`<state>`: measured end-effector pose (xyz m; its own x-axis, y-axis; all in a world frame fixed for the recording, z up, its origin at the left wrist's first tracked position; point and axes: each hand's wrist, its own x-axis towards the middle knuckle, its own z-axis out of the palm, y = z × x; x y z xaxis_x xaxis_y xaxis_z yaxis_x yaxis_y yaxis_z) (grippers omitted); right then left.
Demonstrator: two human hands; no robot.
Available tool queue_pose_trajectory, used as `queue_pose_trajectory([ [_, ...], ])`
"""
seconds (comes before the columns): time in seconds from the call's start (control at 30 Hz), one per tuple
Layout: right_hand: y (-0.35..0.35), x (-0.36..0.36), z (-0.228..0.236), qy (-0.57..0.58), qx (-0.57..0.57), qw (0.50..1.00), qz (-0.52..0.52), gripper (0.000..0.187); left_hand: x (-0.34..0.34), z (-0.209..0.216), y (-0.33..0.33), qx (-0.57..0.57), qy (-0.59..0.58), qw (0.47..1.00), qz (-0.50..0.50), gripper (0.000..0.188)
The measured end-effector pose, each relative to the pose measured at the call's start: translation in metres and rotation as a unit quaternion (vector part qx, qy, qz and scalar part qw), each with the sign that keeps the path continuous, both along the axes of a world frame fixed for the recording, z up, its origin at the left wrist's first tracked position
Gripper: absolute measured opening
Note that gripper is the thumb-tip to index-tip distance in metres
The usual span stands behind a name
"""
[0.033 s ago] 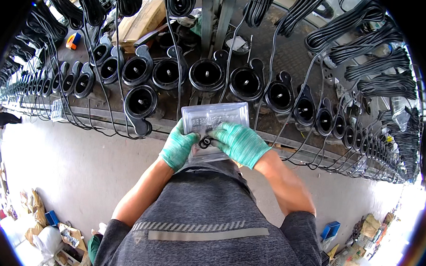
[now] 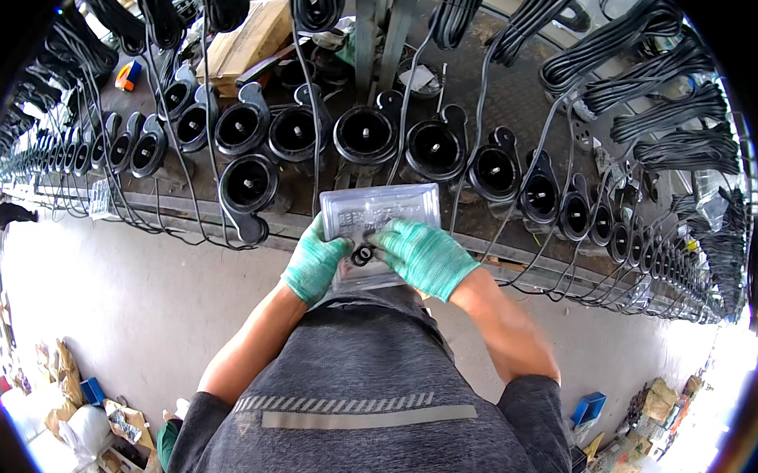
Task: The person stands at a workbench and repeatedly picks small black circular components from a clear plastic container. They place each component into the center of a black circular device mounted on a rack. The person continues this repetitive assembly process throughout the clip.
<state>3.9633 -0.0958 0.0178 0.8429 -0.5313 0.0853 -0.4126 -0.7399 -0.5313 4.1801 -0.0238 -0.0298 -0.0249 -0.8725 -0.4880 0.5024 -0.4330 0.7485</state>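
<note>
A clear plastic tray (image 2: 336, 203) lies before me at the bench's front edge. My left hand (image 2: 312, 266), in a green knit glove, is closed on the tray's left side, thumb over the rim. Over the tray reaches my right hand (image 2: 422, 254), gloved alike, its fingers bent together by some small black rings (image 2: 361, 255). Whether those fingertips pinch a ring is hidden from view. Small pale parts show through the tray. Beyond it stand round black housings (image 2: 365, 133), each with a metal shaft in its middle.
Housings line the bench (image 2: 502, 233) to both sides, with cords running down to them from hanging black cable coils (image 2: 611, 44). One housing (image 2: 248, 183) sits forward, left of the tray. A cardboard box (image 2: 250, 41) and a round container (image 2: 421, 79) stand farther back. Blue bins (image 2: 589, 408) are behind me.
The whole picture has shifted very slightly. My hands, the tray and the rings keep their places relative to one another.
</note>
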Motion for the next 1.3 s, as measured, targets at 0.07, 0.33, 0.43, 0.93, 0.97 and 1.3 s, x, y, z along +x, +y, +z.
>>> queue_pose_trajectory([
  [0.07,-0.002,-0.002,-0.003,-0.013,-0.028,0.999,-0.024,0.025,0.001,0.004,0.002,-0.009,0.028,0.999,0.031,0.053],
  [0.33,-0.062,-0.102,0.012,-0.240,0.261,0.845,-0.401,0.014,-0.001,-0.003,0.013,0.029,-0.007,0.998,0.054,0.053],
  [0.43,-0.108,-0.142,0.000,-0.097,0.240,0.829,-0.496,0.017,-0.003,-0.001,0.016,0.033,-0.011,0.998,0.058,0.051],
  [0.93,-0.103,-0.118,-0.023,-0.032,-0.014,0.929,-0.370,0.028,-0.013,0.000,0.017,0.027,-0.036,0.996,0.082,0.055],
  [0.97,-0.088,-0.104,-0.010,-0.061,0.012,0.942,-0.331,0.028,-0.014,0.001,0.015,0.009,-0.026,0.996,0.082,0.054],
  [1.3,-0.002,0.015,0.007,0.057,0.006,0.998,0.024,0.040,-0.008,-0.007,0.008,-0.018,-0.029,0.997,0.064,0.053],
])
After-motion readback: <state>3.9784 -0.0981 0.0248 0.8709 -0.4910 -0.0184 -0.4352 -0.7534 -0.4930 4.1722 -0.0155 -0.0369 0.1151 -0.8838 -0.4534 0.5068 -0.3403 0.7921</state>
